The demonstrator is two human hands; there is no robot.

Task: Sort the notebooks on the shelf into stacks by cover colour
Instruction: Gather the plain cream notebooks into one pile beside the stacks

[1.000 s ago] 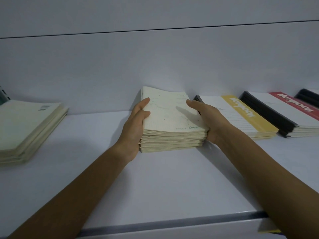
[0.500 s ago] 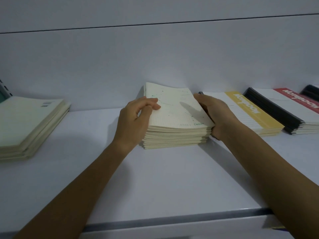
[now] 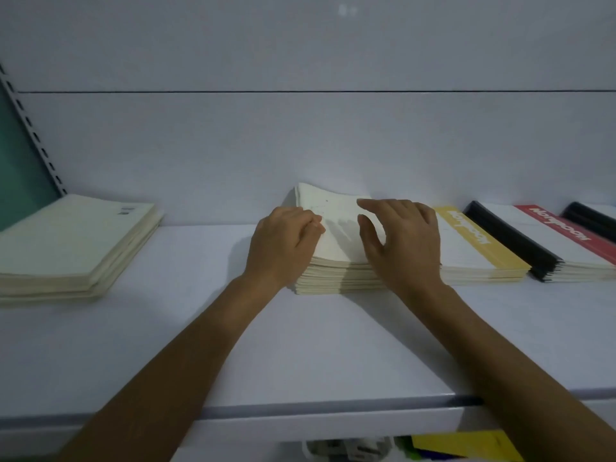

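A stack of cream notebooks (image 3: 335,210) lies mid-shelf against the back wall. My left hand (image 3: 283,245) sits at the stack's left edge, its curled fingers pinching the edge of the top cover. My right hand (image 3: 401,241) is spread over the right half of the stack, fingers straight and thumb apart, holding nothing. A second, larger cream stack (image 3: 73,241) lies at the far left. To the right are a yellow-banded stack (image 3: 473,241), a red-banded stack with black spines (image 3: 566,238) and a black one (image 3: 593,216) cut off by the frame edge.
The white shelf (image 3: 300,345) has bare surface between the stacks and in front of them, ending at a grey front lip (image 3: 333,408). A perforated upright (image 3: 33,135) stands at the left wall. Yellow items (image 3: 466,445) show on the level below.
My left hand has shifted from the stack's side onto its top left edge and curled its fingers. My right hand has let go of the right side and risen over the top, fingers spread.
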